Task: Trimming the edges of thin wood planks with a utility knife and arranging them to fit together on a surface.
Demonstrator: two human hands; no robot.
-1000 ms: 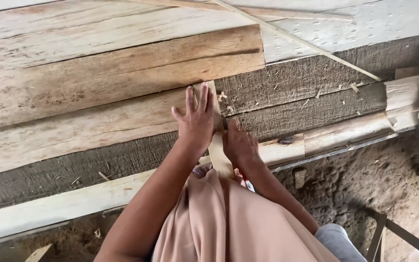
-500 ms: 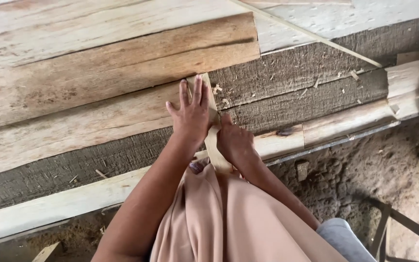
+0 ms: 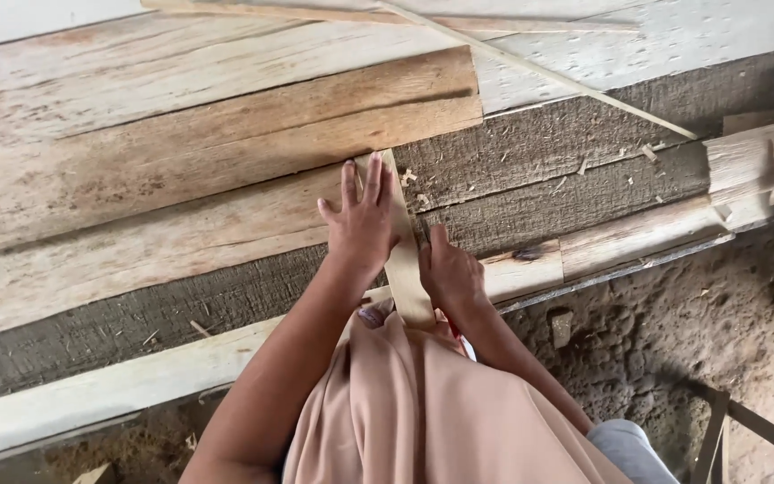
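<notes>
A narrow pale wooden strip (image 3: 402, 260) lies across the planks, running from my body toward the far side. My left hand (image 3: 362, 222) rests flat on its far end with fingers spread, pressing it onto a light plank (image 3: 136, 260). Close to the strip's right edge, my right hand (image 3: 448, 273) is curled, thumb pointing up; something thin and dark shows at the thumb, too small to identify. Beige cloth (image 3: 423, 403) covers my lap below both hands.
Rough wooden planks (image 3: 226, 125) lie side by side on a grey board (image 3: 566, 143). A thin stick (image 3: 539, 72) crosses the top right. Cut wood ends (image 3: 763, 170) sit at the right edge. Bare soil (image 3: 674, 341) and a dark metal bar (image 3: 763, 430) are lower right.
The view has shifted slightly; both hands stay on and beside the strip. My left hand has slid a little farther along it.
</notes>
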